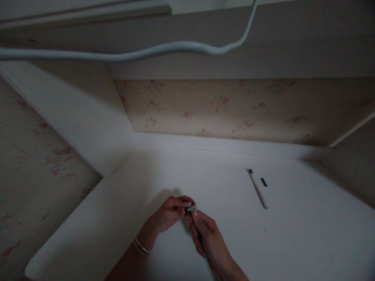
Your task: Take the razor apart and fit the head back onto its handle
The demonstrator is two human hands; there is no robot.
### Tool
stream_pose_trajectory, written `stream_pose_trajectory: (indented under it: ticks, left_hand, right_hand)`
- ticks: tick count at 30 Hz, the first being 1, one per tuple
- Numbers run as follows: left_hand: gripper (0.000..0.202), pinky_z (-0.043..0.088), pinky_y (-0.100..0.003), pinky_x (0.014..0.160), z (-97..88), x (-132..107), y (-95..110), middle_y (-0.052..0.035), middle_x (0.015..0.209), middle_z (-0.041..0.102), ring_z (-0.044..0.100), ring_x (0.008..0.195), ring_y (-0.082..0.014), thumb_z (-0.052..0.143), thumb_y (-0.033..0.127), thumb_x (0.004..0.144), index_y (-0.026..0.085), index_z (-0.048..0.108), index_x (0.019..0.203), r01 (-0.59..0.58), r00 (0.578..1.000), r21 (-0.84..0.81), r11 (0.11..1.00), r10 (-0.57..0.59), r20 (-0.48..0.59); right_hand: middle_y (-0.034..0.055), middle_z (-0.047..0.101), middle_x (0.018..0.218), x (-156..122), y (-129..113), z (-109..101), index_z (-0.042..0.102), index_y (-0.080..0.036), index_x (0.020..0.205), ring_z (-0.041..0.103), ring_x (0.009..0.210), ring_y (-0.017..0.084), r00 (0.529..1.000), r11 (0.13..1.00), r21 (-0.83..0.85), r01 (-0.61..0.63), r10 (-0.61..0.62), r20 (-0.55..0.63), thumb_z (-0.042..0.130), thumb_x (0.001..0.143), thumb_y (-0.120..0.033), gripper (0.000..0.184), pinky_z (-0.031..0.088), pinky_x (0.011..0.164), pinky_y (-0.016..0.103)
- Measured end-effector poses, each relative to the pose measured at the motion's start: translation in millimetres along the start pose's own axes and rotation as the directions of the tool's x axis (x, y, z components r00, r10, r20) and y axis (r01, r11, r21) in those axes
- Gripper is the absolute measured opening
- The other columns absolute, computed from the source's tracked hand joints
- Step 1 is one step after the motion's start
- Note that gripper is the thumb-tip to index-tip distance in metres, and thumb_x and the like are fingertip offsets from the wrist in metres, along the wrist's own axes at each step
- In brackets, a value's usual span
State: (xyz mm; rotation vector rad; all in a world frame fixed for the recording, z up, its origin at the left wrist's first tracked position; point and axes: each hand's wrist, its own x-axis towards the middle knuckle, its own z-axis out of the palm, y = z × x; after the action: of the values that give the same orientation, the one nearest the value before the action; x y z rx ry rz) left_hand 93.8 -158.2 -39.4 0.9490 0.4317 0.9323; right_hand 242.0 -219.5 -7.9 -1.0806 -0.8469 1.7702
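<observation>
Both my hands meet over the white desk top (228, 242), near its front middle. My left hand (170, 214) pinches a small shiny metal piece (190, 207) between thumb and fingertips. My right hand (206, 236) is closed too, its fingertips pressed against the same piece from the right; a thin dark thing seems to run under its fingers, too dim to name. Thin silver bangles (141, 247) circle my left wrist.
A pale pen-like stick (258, 188) lies on the desk at the right, with a small dark cap (264, 182) beside it. Floral wallpaper (234, 109) backs the alcove. A white side panel (82, 125) stands at the left. A white cable (164, 48) hangs overhead.
</observation>
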Motion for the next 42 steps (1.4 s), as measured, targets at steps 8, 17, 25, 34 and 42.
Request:
stream_pose_trajectory:
  ticks: [8, 17, 25, 34, 42]
  left_hand:
    - [0.018, 0.042, -0.027, 0.066, 1.1, 0, 1, -0.0080, 0.100, 0.060, 0.055, 0.076, -0.0133, 0.074, 0.027, 0.072, 0.024, 0.074, 0.089, -0.011, 1.000, -0.002, 1.000, 0.011, 0.017]
    - [0.022, 0.046, -0.034, 0.082, -1.3, -2, 0, -0.0089, 0.108, 0.057, 0.055, 0.094, -0.0187, 0.076, 0.024, 0.069, 0.021, 0.074, 0.091, 0.029, 0.999, -0.057, 0.998, -0.030, -0.028]
    - [0.023, 0.046, -0.033, 0.081, -1.0, 0, -1, -0.0101, 0.107, 0.058, 0.056, 0.092, -0.0188, 0.076, 0.023, 0.069, 0.018, 0.074, 0.091, 0.014, 0.999, -0.062, 0.998, -0.017, -0.039]
    - [0.028, 0.045, -0.029, 0.076, 2.9, 4, -2, -0.0072, 0.096, 0.063, 0.057, 0.086, -0.0168, 0.079, 0.022, 0.065, 0.017, 0.072, 0.092, -0.059, 0.989, -0.106, 0.993, 0.044, -0.139]
    - [0.023, 0.045, -0.027, 0.074, 4.2, 7, -5, -0.0060, 0.087, 0.063, 0.059, 0.081, -0.0155, 0.068, 0.027, 0.078, 0.015, 0.068, 0.097, 0.003, 0.980, 0.059, 0.998, 0.008, -0.196]
  right_hand:
    - [-0.0097, 0.035, 0.050, -3, 0, -3, 0.048, -0.018, 0.074, 0.018, 0.033, 0.002, 0.999, 1.000, 0.003, -0.029, 0.028, 0.043, 0.049, 0.081, -0.065, 0.048, 0.016, 0.028, 0.014]
    - [-0.0098, 0.032, 0.046, 0, 4, -8, 0.045, -0.018, 0.068, 0.017, 0.033, 0.003, 0.995, 0.999, -0.016, 0.040, -0.039, 0.092, 0.043, 0.087, -0.060, 0.047, 0.019, 0.029, 0.014]
    - [-0.0085, 0.032, 0.050, 2, 7, -9, 0.049, -0.016, 0.068, 0.018, 0.034, 0.002, 0.995, 0.997, 0.079, -0.018, 0.010, 0.096, 0.046, 0.087, -0.059, 0.046, 0.018, 0.028, 0.013]
    - [-0.0046, 0.050, 0.065, 5, 2, -8, 0.058, -0.017, 0.091, 0.036, 0.039, 0.004, 0.978, 0.980, -0.039, 0.196, -0.193, 0.078, 0.062, 0.081, -0.046, 0.031, 0.040, 0.034, 0.016]
    - [0.0021, 0.061, 0.079, 10, 6, -11, 0.062, -0.016, 0.096, 0.043, 0.038, 0.004, 0.981, 0.982, -0.001, 0.189, -0.189, 0.040, 0.053, 0.087, -0.049, 0.035, 0.044, 0.035, 0.018]
